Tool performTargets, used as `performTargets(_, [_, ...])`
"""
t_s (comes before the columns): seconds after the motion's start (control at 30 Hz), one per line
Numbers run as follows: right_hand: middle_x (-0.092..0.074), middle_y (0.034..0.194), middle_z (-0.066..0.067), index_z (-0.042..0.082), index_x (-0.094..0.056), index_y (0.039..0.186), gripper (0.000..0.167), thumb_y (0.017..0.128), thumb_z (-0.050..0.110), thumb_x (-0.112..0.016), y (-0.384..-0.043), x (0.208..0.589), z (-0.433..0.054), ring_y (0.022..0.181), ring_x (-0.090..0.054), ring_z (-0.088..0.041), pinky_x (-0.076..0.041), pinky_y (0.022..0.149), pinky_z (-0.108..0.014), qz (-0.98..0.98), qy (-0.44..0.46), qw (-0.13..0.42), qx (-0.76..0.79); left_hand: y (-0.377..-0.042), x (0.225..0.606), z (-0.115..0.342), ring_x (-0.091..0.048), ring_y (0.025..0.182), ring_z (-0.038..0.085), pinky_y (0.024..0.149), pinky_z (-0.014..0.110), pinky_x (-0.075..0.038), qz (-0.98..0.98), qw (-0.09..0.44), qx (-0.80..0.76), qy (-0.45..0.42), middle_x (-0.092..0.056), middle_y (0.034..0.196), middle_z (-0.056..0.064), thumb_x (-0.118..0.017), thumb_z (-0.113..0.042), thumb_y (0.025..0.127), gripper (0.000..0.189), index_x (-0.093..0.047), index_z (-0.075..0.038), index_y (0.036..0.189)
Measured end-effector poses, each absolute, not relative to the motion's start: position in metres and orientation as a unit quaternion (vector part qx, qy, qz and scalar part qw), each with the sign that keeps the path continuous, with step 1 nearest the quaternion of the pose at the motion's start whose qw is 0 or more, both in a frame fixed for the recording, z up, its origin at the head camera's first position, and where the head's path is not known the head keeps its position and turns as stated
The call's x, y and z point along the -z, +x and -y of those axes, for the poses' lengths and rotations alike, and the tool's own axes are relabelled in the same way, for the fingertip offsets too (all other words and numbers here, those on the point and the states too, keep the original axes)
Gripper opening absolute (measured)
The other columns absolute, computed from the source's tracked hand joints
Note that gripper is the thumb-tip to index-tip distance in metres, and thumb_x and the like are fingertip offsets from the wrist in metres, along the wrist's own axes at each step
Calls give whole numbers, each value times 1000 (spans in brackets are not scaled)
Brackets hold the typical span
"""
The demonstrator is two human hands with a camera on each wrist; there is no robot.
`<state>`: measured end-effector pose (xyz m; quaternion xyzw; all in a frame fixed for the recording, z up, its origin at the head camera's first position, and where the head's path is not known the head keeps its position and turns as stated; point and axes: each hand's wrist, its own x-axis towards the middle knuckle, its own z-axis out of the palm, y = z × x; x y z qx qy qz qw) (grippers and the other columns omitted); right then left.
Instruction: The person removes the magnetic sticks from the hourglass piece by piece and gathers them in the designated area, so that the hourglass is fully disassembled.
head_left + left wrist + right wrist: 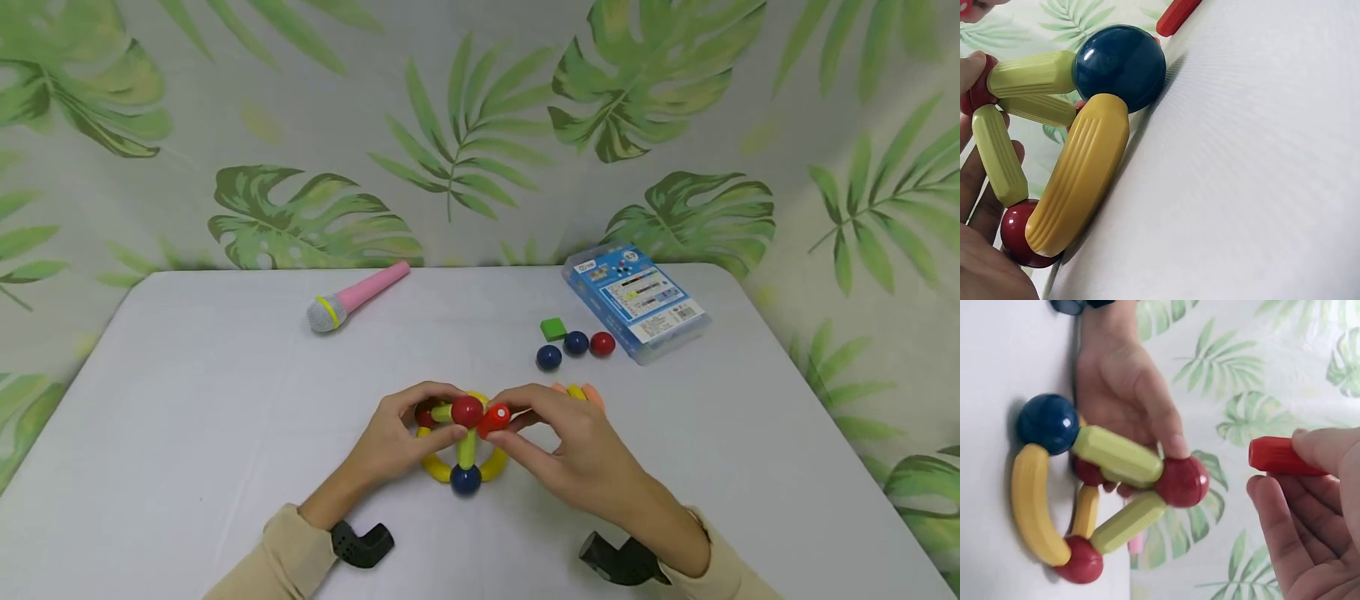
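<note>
One big leafy backdrop (495, 233) fills everything behind the white table (187, 417), which is where all this is going on. Biggest item on the table is a blue plastic box (637, 300), lying flat near the back right with a printed label on top. Next up, the hands, both poking out of beige sleeves (277, 558): the left hand (405, 433) is gripping the ball-and-stick frame, thumb against its top ball and fingers round behind, while the right hand (577, 446) has a short red stick (493, 421) pinched between thumb and fingers. That frame (467, 450) sits front and center between the hands, pyramid style: curved yellow pieces make a ring at the bottom with one blue ball and two red ones, and three lime sticks lean up to a red ball at the peak. The red stick is right beside that top ball but, going by the right wrist view, not touching it. Then there's a pink toy microphone (360, 297) lying toward the back left, its gray head pointing left. Some peach and yellow pieces (592, 394) peek out behind the right hand, partly hidden. Near the box you've got two loose blue balls (549, 357), a loose red ball (602, 344) and, smallest of the lot, a flat green block (553, 329).
</note>
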<state>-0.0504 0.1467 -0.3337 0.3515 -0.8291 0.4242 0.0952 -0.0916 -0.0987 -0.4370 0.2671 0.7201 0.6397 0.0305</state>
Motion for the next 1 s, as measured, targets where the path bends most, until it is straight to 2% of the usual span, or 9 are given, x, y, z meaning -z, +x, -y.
performTargets(0.2, [-73, 109, 0, 10, -55, 126, 47, 88, 3, -81, -43, 338, -168, 90, -71, -6, -60, 83, -25, 863, 266, 43, -428, -91, 437, 99, -63, 109, 18, 93, 25, -53, -717, 39, -647, 257, -72, 121, 3, -79, -11, 91, 34, -70, -13, 124])
performTargets(0.37, [-72, 107, 2, 11, -54, 125, 49, 86, -1, -81, -41, 348, -197, 88, -69, -6, -60, 82, -23, 879, 230, 47, -415, -90, 437, 100, -63, 113, 18, 98, 25, -52, -717, 44, -650, 249, -71, 122, 2, -78, -11, 91, 34, -70, -14, 124])
performTargets(0.6, [-73, 101, 4, 13, -62, 120, 42, 85, -1, -82, -31, 368, -236, 84, -68, -5, -59, 77, -18, 910, 160, 57, -379, -91, 438, 99, -63, 112, 18, 96, 25, -52, -717, 47, -649, 249, -72, 122, 3, -78, -11, 91, 34, -70, -13, 124])
performTargets(0.83, [-73, 93, 5, 13, -64, 114, 30, 90, 9, -80, -29, 382, -258, 79, -65, -5, -59, 70, -20, 932, 94, -5, -350, -92, 436, 102, -62, 111, 19, 96, 24, -52, -732, 63, -636, 237, -71, 121, 1, -79, -16, 92, 34, -70, -15, 124])
performTargets(1.0, [-67, 83, 10, 13, -66, 108, 23, 90, 12, -81, -32, 389, -263, 75, -62, -3, -57, 68, -21, 942, 85, -37, -321, -93, 437, 102, -62, 106, 19, 90, 24, -52, -743, 71, -620, 241, -72, 120, 1, -78, -21, 93, 33, -70, -15, 125])
